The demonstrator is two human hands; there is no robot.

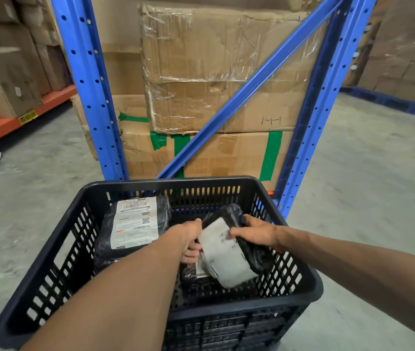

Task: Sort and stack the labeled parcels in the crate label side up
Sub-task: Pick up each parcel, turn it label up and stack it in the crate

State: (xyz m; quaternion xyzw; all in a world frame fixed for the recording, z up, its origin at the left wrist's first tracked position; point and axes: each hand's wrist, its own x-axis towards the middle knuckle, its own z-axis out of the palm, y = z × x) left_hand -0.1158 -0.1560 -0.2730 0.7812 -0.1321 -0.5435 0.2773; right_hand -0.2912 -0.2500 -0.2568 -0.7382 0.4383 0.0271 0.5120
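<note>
A black slatted plastic crate (300, 293) stands on the concrete floor right below me. In its left half lies a black-wrapped parcel (135, 222) with its white label facing up. Both my hands hold a second black parcel (226, 257) over the crate's right half, tilted, its white label turned up toward me. My left hand (188, 239) grips its left edge. My right hand (254, 230) grips its upper right edge, thumb on the label. Under it another dark parcel (193, 274) is partly visible, mostly hidden.
A blue steel rack (92, 92) with a diagonal brace rises just behind the crate, filled with large taped cardboard boxes (214, 72). An orange shelf beam (4, 125) with more boxes runs at the left. Blue pallets (391, 100) with stacked boxes stand at the far right.
</note>
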